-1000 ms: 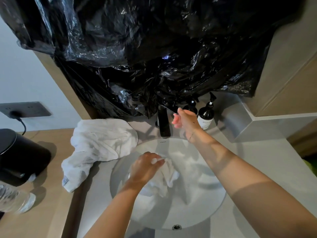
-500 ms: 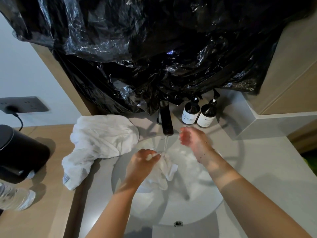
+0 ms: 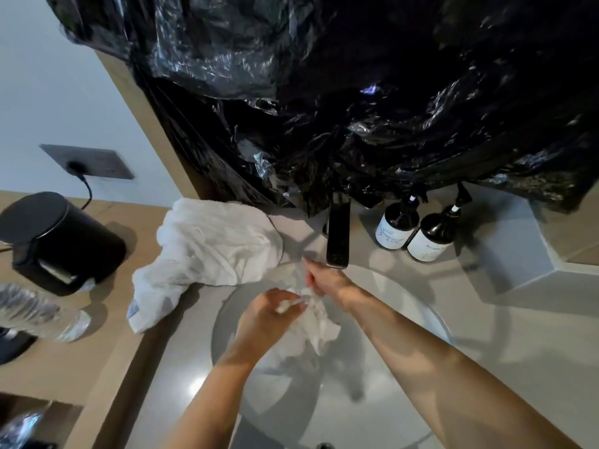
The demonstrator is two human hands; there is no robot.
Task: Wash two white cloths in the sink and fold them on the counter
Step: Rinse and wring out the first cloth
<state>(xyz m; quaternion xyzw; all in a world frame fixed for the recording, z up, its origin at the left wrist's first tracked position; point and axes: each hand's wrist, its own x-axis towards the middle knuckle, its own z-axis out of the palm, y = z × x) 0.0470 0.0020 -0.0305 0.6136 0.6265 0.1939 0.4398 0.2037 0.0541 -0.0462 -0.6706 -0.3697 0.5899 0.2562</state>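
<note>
Grey stone counter (image 3: 534, 319) surrounds the white sink (image 3: 405, 306) beneath crumpled black plastic (image 3: 356, 108). Both hands, left hand (image 3: 269, 315) and right hand (image 3: 324, 280), curl their fingers around a wet cloth (image 3: 319, 325) in the basin; the second cloth (image 3: 214, 247) lies on the counter just left.

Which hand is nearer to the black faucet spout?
The right hand: it lies just below the black faucet spout, over the sink basin. The left hand is lower and further left, gripping the wet white cloth.

Wet white cloth (image 3: 319, 322) bunched in the sink (image 3: 421, 306) under the faucet (image 3: 338, 234) — second white cloth (image 3: 214, 251) crumpled on the tabletop (image 3: 534, 335), left of the basin.
</note>
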